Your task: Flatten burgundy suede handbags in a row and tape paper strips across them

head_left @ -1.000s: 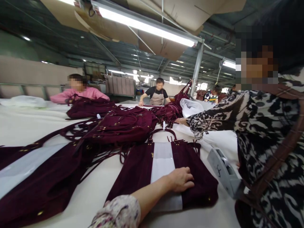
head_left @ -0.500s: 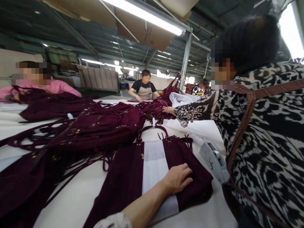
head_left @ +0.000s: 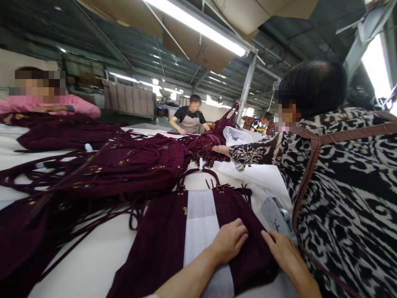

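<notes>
Clock positions are taken from the centre of the view. The white-covered table (head_left: 89,260) bears the following, listed with the people around it from largest to smallest. At 3 to 4 o'clock, a person in a patterned top (head_left: 344,178) extends an arm toward the heap of maroon bags (head_left: 133,167), which spreads mainly toward 9 o'clock. At 6 o'clock lies the maroon bag (head_left: 161,231), flat on the table, its arched handle (head_left: 200,171) toward 12 o'clock and a white strip (head_left: 201,211) running down its middle. Between 9 and 10 o'clock, a person in pink (head_left: 82,105); near 12, a person in an apron (head_left: 190,122). At 4 o'clock, a grey device (head_left: 274,215) just beside the bag. At 5 o'clock, the left hand (head_left: 231,240) rests palm down on the bag, fingers together and slightly curled. Between 4 and 5, the right hand (head_left: 282,250) is at the bag's edge, fingers bent; whether it pinches the fabric cannot be told.
</notes>
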`<action>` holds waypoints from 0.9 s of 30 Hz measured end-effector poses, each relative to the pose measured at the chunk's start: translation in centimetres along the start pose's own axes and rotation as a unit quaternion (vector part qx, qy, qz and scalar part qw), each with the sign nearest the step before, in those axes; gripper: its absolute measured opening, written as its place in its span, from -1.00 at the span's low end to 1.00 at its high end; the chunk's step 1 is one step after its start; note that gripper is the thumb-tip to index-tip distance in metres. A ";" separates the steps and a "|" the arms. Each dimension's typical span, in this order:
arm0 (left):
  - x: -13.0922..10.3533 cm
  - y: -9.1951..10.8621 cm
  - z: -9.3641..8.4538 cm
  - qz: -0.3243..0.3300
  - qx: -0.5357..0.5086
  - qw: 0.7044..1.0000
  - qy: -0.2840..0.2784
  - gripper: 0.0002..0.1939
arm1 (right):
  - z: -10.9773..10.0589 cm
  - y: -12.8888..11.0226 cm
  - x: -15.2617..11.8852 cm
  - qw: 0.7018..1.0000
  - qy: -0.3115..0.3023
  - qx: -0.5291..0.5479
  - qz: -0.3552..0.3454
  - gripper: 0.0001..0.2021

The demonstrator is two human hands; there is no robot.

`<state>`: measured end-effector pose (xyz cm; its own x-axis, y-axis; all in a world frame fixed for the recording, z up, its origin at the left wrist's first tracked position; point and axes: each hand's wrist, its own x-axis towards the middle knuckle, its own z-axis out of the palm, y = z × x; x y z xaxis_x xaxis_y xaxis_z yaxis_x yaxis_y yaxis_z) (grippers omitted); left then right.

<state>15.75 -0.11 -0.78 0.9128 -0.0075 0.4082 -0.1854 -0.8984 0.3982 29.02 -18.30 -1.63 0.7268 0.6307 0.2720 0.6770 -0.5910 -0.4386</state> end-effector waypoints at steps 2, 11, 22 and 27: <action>0.0 -0.1 0.0 0.004 0.005 1.000 0.000 -0.78 | -0.2 -0.7 -0.1 0.998 -0.006 -0.061 0.005 -0.63; 0.1 1.3 -0.4 0.070 -0.028 0.997 -0.012 -0.58 | -2.4 -1.4 -0.3 0.998 -0.067 0.020 -0.002 -0.59; 1.4 2.2 1.3 0.100 -0.046 0.990 -0.088 -0.38 | -2.4 -0.5 -1.7 0.972 -0.096 0.215 0.021 -0.65; 1.6 2.1 0.9 0.076 -0.080 0.993 -0.043 -0.56 | -1.1 2.0 -0.3 0.945 0.063 0.274 0.167 -0.58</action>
<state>17.11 -2.41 -0.05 0.8966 -0.1815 0.4039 -0.3723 -0.8027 0.4658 30.22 -20.22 -1.65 0.9209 0.3695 0.1242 0.2705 -0.3762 -0.8862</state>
